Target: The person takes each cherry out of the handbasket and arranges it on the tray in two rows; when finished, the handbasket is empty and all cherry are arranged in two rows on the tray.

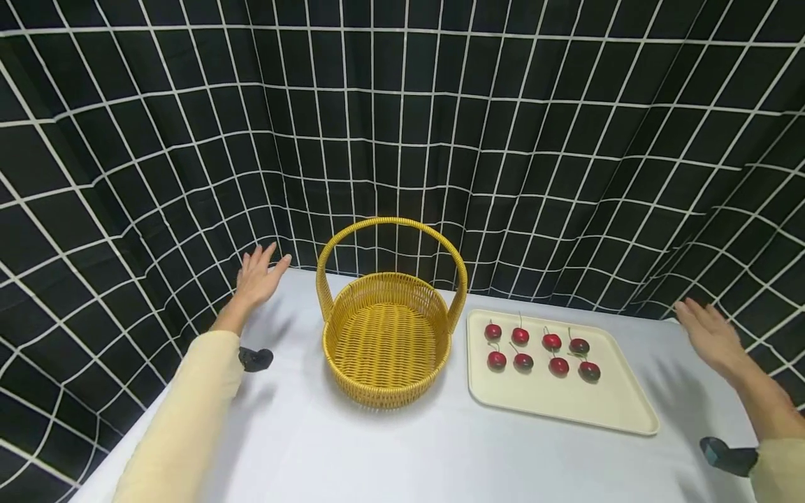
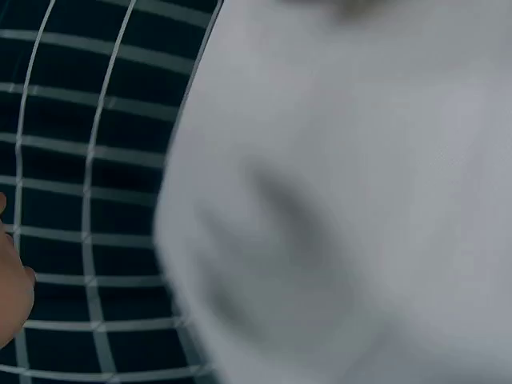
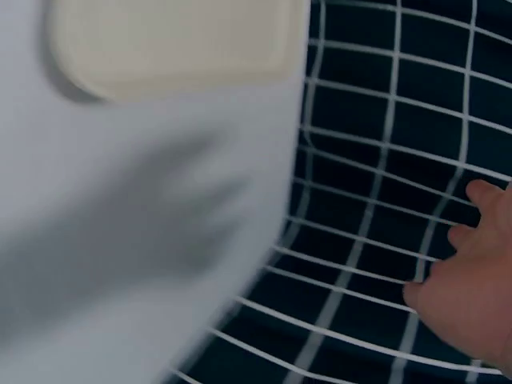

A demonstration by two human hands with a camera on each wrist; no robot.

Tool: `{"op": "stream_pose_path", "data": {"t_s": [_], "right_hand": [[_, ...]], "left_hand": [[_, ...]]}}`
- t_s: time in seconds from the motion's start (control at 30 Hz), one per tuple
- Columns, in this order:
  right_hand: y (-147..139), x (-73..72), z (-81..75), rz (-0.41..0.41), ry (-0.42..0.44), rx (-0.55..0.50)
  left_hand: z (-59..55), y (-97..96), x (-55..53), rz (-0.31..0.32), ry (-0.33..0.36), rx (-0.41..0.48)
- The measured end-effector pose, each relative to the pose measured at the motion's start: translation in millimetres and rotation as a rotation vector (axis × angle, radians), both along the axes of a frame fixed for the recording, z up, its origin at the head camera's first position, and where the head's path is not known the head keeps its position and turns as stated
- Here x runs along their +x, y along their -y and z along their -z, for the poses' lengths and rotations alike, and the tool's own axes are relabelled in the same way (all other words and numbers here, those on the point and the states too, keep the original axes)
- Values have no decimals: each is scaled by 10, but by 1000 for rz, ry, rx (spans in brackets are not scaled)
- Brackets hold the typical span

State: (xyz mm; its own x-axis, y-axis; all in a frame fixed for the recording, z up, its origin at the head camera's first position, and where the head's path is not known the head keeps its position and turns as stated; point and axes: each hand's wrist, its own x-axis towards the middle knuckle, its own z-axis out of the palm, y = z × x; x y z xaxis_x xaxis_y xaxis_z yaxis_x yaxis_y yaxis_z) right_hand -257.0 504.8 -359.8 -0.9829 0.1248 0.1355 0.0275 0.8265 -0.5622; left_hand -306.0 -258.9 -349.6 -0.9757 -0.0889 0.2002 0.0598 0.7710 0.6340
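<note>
In the head view a round yellow wicker basket with a tall arched handle stands in the middle of the table, with nothing inside it. To its right lies a cream tray bearing several dark red cherries with stems, in two rows. My left hand hovers above the table left of the basket, fingers extended and spread, holding nothing. Beyond the tray's right side my right hand is also raised, its fingers straight, touching nothing. Each wrist view shows only part of its hand at the edge.
A white cloth covers the table. Black curtains with a white grid rise behind it and at both sides, close to the hands. A small black device sits at the left wrist, and another at the right.
</note>
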Motion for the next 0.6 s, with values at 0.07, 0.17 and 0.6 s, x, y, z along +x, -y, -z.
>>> {"op": "stream_pose_path", "data": {"t_s": [0.07,0.17,0.6], "right_hand": [[137,73,-271,32,-31,203],[280,127,-574,113,-26,376],[660,-103,-1489,236,-6,624]], "left_hand": [[-173,64,-30,-27,5,-124],[-456,120,-57,-56,12,-238],[-1531,-540,-218,-11,-22,-444]]}}
